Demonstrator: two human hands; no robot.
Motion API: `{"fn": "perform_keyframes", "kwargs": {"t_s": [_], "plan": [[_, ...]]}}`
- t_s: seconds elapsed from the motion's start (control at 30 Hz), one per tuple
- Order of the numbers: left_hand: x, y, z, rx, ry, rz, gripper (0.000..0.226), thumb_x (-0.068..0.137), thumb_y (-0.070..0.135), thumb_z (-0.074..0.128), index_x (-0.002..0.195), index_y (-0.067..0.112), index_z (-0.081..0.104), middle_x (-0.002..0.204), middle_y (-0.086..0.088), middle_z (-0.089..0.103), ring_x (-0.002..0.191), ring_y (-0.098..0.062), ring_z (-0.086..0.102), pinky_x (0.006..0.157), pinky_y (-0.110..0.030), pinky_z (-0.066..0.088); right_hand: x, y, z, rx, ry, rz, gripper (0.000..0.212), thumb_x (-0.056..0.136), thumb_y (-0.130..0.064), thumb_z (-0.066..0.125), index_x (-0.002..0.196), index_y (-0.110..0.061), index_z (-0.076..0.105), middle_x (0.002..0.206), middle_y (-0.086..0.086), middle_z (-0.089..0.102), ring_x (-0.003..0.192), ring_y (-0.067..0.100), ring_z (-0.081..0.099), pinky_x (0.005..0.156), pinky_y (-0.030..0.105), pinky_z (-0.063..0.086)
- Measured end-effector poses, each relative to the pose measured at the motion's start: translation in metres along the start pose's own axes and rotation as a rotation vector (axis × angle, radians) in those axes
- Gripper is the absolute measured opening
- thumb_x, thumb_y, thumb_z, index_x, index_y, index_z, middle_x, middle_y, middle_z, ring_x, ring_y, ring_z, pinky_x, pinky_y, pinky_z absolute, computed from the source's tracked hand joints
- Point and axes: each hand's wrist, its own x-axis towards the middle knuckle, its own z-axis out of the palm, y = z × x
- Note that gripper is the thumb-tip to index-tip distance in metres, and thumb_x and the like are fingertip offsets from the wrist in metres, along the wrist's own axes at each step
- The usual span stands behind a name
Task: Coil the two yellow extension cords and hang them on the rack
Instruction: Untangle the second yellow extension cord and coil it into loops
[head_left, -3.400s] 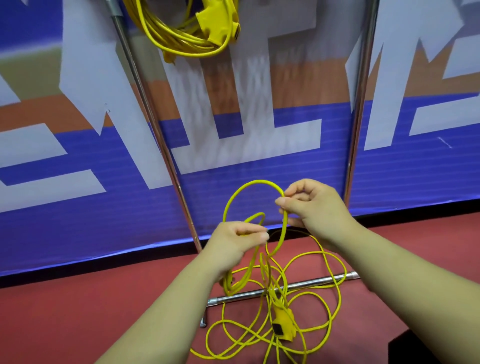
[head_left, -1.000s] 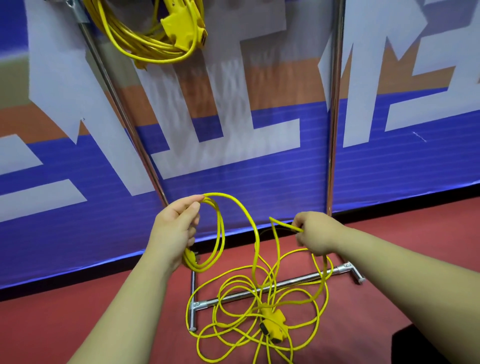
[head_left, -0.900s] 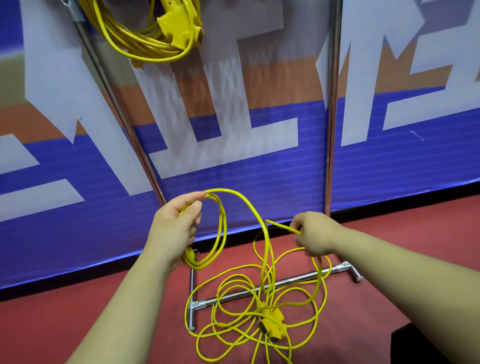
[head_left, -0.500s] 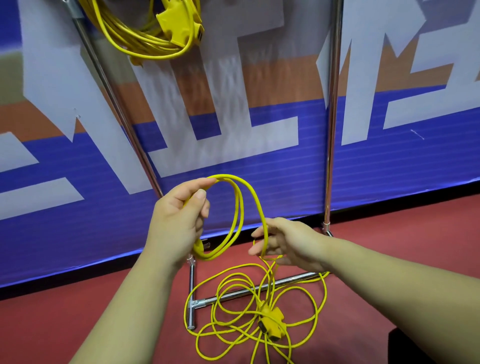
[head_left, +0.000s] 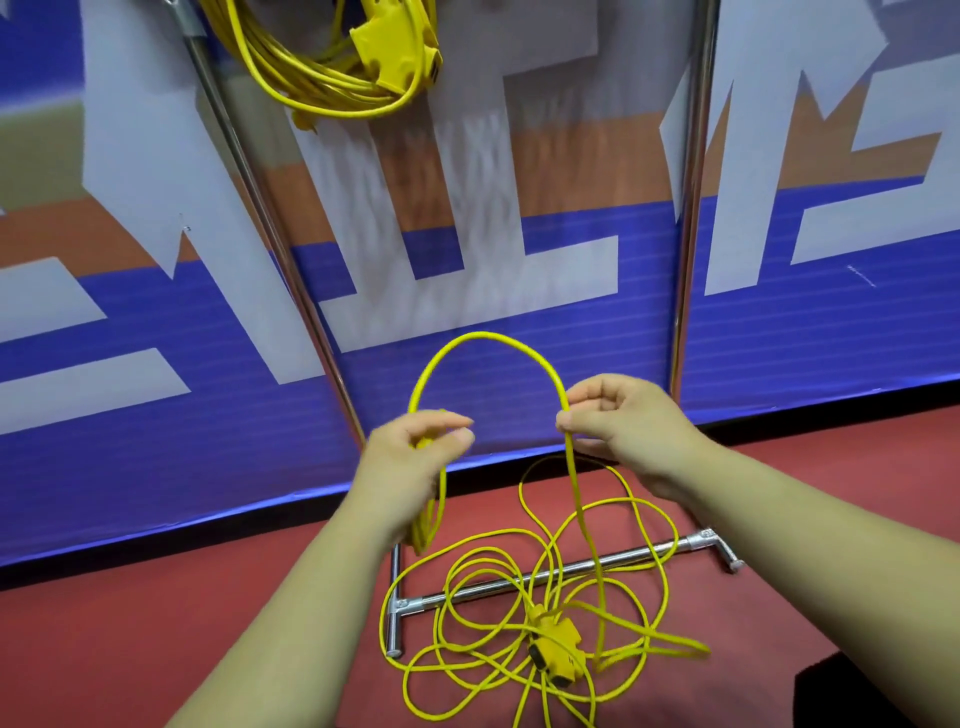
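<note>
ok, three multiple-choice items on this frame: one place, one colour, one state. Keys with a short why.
1. Where is the coiled cord?
A. on the floor
B. hanging high on the rack
C. on a table

2. What colour is the floor?
A. red
B. green
C. grey

3. What state is the second cord in?
A. fully coiled
B. hung up
C. partly coiled, mostly loose on the floor

Key:
1 B: the coil hangs near the top, between the poles.
2 A: the floor is red under the loose loops.
3 C: the left hand holds a few loops, the right hand pinches the next arc, and the rest lies tangled.
</note>
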Motion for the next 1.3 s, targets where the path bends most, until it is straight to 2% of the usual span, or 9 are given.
{"fn": "perform_keyframes", "kwargs": {"t_s": [0.2,0.33,0.47,0.53,0.67,0.77,0.83,1.03,1.3], "plan": [[-0.011,-0.004,0.048,0.055,-0.279,-0.052,0.022,0.079,0.026,0.083,0.101,0.029,0.078,0.069,0.005,0.058,0.045,-0.006,0.041,0.048,-0.017,0.035,-0.010,-0.020,0.007,0.195,0.015,-0.049,0.022,0.086,-0.002,0.073,0.092,-0.014,0.056,0.079,0.008,0.067,0.079,0.018,0.073,0.070,0.033,0.060],[-0.013,-0.005,0.065,0.102,-0.308,-0.024,0.020,0.081,0.025,0.083,0.100,0.026,0.079,0.074,0.006,0.064,0.052,-0.006,0.048,0.053,-0.013,0.039,-0.010,-0.021,0.002,0.247,0.056,-0.070,0.020,0.086,-0.001,0.073,0.090,-0.013,0.057,0.075,0.004,0.064,0.081,0.021,0.073,0.068,0.030,0.060],[-0.007,-0.007,0.069,0.210,-0.275,0.022,0.007,0.083,0.026,0.080,0.089,0.030,0.080,0.094,0.004,0.077,0.082,0.002,0.064,0.083,-0.021,0.047,-0.011,-0.022,-0.004,0.267,0.046,-0.074,0.017,0.087,-0.001,0.071,0.091,-0.012,0.059,0.079,0.007,0.066,0.084,0.023,0.073,0.070,0.030,0.060],[-0.004,-0.002,0.068,0.214,-0.230,0.031,0.005,0.085,0.024,0.078,0.089,0.027,0.080,0.086,0.001,0.076,0.075,-0.001,0.062,0.079,-0.024,0.048,-0.009,-0.022,-0.009,0.244,0.031,-0.085,0.013,0.088,-0.001,0.070,0.092,-0.011,0.063,0.083,0.007,0.068,0.085,0.023,0.073,0.072,0.031,0.060],[0.002,0.016,0.056,-0.033,-0.097,-0.005,0.011,0.091,0.013,0.071,0.098,0.016,0.079,0.048,0.010,0.050,0.044,-0.003,0.039,0.046,-0.016,0.031,-0.009,-0.008,-0.026,-0.055,-0.080,-0.090,0.015,0.082,-0.003,0.077,0.087,-0.012,0.065,0.082,0.011,0.069,0.078,0.023,0.064,0.076,0.035,0.053],[0.004,0.026,0.041,-0.272,-0.066,-0.009,0.017,0.094,0.011,0.065,0.090,0.018,0.080,0.062,-0.003,0.034,0.049,-0.013,0.021,0.047,-0.026,0.014,-0.018,0.018,-0.021,-0.419,-0.243,-0.039,0.027,0.072,-0.026,0.086,0.085,-0.024,0.062,0.094,0.007,0.071,0.073,0.017,0.062,0.067,0.036,0.053],[0.001,0.035,0.034,-0.405,-0.063,0.006,0.019,0.095,0.011,0.062,0.088,0.016,0.079,0.076,-0.009,0.040,0.048,-0.010,0.022,0.044,-0.024,0.014,-0.020,0.032,-0.011,-0.544,-0.310,-0.035,0.031,0.064,-0.043,0.082,0.081,-0.036,0.058,0.104,0.001,0.070,0.085,0.023,0.068,0.076,0.043,0.058],[-0.002,0.044,0.022,-0.564,-0.045,-0.007,0.011,0.096,0.011,0.057,0.098,0.011,0.069,0.067,0.009,0.058,0.042,-0.003,0.024,0.036,-0.014,0.024,-0.024,0.032,0.012,-0.411,-0.362,-0.096,0.034,0.080,-0.001,0.078,0.076,-0.020,0.050,0.076,-0.003,0.063,0.060,0.006,0.052,0.064,0.023,0.045],[0.005,0.025,0.009,-0.461,0.002,-0.106,0.014,0.097,0.013,0.060,0.105,0.008,0.070,0.073,0.007,0.063,0.043,-0.005,0.024,0.037,-0.016,0.024,-0.029,0.008,0.033,0.050,-0.350,0.005,0.031,0.087,0.011,0.065,0.085,-0.012,0.045,0.078,0.011,0.063,0.071,0.024,0.068,0.067,0.026,0.054]]}}
